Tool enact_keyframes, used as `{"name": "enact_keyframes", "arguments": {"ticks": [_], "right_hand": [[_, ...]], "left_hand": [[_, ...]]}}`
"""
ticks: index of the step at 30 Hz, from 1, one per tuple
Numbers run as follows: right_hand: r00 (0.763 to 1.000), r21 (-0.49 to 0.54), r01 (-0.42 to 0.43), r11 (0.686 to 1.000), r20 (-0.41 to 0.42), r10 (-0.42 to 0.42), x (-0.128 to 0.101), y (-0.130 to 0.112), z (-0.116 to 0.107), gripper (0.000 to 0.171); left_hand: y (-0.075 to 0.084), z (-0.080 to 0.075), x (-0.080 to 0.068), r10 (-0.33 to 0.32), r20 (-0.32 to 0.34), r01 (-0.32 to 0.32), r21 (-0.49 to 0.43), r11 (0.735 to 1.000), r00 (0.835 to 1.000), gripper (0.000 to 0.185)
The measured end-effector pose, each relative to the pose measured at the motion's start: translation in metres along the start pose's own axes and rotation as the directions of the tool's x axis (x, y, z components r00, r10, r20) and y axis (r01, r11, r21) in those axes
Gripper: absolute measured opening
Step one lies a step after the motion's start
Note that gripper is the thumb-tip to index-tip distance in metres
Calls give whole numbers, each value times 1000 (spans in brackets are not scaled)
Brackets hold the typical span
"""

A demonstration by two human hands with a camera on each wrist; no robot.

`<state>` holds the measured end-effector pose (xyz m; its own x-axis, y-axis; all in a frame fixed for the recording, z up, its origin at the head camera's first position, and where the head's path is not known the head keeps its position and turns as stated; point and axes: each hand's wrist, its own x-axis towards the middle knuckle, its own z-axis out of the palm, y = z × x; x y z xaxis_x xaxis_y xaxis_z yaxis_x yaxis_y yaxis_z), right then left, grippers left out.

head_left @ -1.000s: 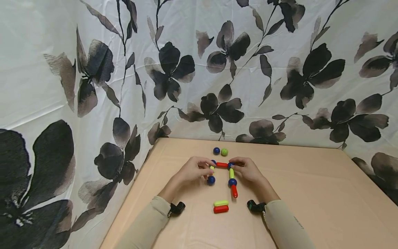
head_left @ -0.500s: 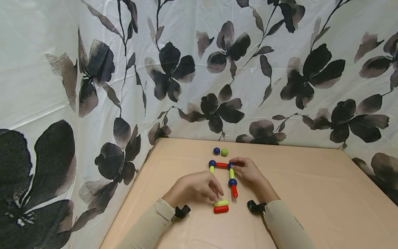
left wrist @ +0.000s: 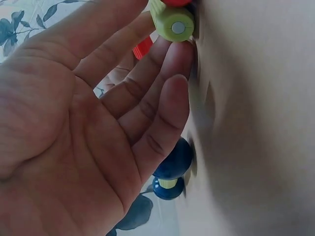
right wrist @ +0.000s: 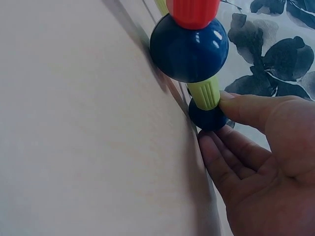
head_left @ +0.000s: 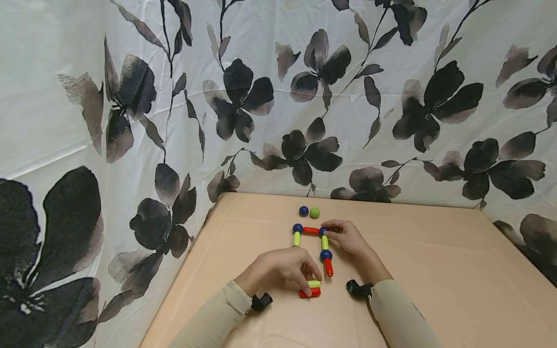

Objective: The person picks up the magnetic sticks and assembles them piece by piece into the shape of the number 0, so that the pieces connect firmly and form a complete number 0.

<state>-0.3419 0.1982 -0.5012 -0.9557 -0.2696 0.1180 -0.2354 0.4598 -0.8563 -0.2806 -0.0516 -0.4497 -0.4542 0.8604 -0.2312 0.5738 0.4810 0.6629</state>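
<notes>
In the head view my left hand curls over a lime-green magnetic rod lying beside a red magnetic rod. Its thumb lies over the red one, its fingertips at the green one's far side. The left wrist view shows the green rod's round metal end. My right hand pinches a blue ball at the frame's far right corner. A red rod joins that ball to another blue ball. Green rods run towards me from both; the right one reaches a blue ball with a red rod attached.
A loose blue ball and a green ball sit side by side behind the frame. The tan tabletop ends at a flower-printed cloth. My left hand hides the frame's near left part in the head view.
My left hand has left the frame's left side and come down towards me onto the loose green and red rods. The right hand stays at its corner ball.
</notes>
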Motion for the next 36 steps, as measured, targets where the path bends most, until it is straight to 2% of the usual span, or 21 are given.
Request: {"name": "enact_keyframes", "arguments": {"ticks": [6, 9, 15, 18, 23, 28, 32, 36], "right_hand": [[1000, -5, 0, 1000, -2, 0, 0, 2, -1, 28], [1000, -16, -1, 1000, -5, 1, 0, 2, -1, 28], [1000, -18, -7, 1000, -11, 6, 0, 2, -2, 28], [1000, -11, -5, 1000, -8, 5, 0, 1, -1, 28], [1000, -5, -3, 1000, -7, 3, 0, 0, 0, 28], [1000, -8, -12, 1000, -10, 11, -1, -1, 1, 28], [1000, -5, -23, 1000, -13, 23, -1, 0, 1, 28], [1000, -4, -18, 1000, -12, 18, 0, 1, 1, 28]], "left_hand": [[2, 1, 1, -5, 10, 6, -39, 999, 1000, 35], [2, 1, 2, -20, -3, 20, -26, 999, 1000, 34], [2, 1, 1, -32, -19, 32, 0, 999, 999, 18], [1, 0, -1, -31, -8, 31, -20, 999, 999, 12], [-3, -7, -8, -58, -12, 56, -116, 992, 998, 8], [-8, -17, -16, -76, -45, 63, -228, 971, 996, 23], [-14, -23, -22, -59, 10, 58, -377, 924, 998, 29], [-20, -26, -24, -38, 90, 71, -409, 910, 995, 22]]}}
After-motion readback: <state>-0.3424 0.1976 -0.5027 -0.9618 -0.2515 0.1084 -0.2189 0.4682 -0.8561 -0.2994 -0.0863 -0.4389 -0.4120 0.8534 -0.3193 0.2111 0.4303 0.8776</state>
